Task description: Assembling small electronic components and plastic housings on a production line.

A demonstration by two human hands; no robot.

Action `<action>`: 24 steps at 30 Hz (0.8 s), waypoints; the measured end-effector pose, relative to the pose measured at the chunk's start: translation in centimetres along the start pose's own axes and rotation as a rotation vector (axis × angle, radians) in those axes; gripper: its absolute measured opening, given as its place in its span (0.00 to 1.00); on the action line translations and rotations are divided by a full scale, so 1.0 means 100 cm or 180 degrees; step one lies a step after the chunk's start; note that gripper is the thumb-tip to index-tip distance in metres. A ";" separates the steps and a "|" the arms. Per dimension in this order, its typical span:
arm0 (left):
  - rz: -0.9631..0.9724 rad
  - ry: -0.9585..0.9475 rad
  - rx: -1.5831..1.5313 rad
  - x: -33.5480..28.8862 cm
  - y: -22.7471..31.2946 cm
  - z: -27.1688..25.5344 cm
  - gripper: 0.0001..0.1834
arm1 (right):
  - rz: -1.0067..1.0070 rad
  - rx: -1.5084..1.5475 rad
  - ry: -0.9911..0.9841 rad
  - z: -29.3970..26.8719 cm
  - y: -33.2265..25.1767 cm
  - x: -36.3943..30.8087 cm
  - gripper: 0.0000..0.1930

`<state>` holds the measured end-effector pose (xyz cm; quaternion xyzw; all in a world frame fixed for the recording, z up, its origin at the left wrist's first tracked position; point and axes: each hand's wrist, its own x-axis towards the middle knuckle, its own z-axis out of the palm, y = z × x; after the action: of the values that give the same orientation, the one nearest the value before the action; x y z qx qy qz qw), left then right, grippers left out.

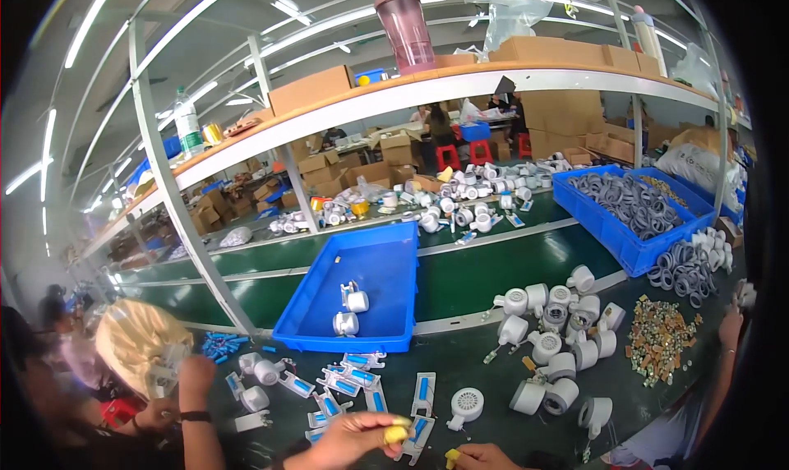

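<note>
My left hand (pixel 349 440) comes in at the lower middle, with yellow coverings on its fingertips. Its thumb and fingers are pressed together; what they hold, if anything, is hidden. Right beside those fingertips lies a white plastic holder with a blue cell (pixel 421 430). My right hand (pixel 483 457) shows only in part at the lower edge, a yellow-covered tip pointing left; its other fingers are out of sight. Just beyond it rests a round white housing with a slotted face (pixel 467 404). Several more white holders with blue cells (pixel 343 381) lie left of centre.
A blue tray (pixel 289 326) holds two white housings. White housings (pixel 546 347) and small circuit boards (pixel 660 338) are heaped at right, below a blue bin (pixel 637 260) of grey rings. Co-workers' hands (pixel 195 381) work at left and at the right edge. A shelf (pixel 460 80) spans overhead.
</note>
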<state>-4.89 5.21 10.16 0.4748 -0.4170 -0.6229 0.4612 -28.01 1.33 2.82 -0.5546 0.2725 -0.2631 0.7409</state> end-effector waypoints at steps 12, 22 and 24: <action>0.3623 0.1514 0.2031 0.156 0.421 -0.018 0.14 | -0.0305 -0.0396 -0.0315 -0.017 0.029 0.005 0.17; 0.3205 0.0468 0.1228 0.169 0.259 0.015 0.15 | -0.0103 -0.0117 -0.0290 0.001 0.062 -0.015 0.16; 0.3059 0.0014 0.1172 0.128 0.189 0.037 0.17 | -0.0165 -0.0182 -0.0191 -0.011 0.067 -0.004 0.15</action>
<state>-6.75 -11.23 26.32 0.3043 -0.6899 -0.2558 0.6050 -28.49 2.56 -3.83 -0.5900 0.2431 -0.2576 0.7256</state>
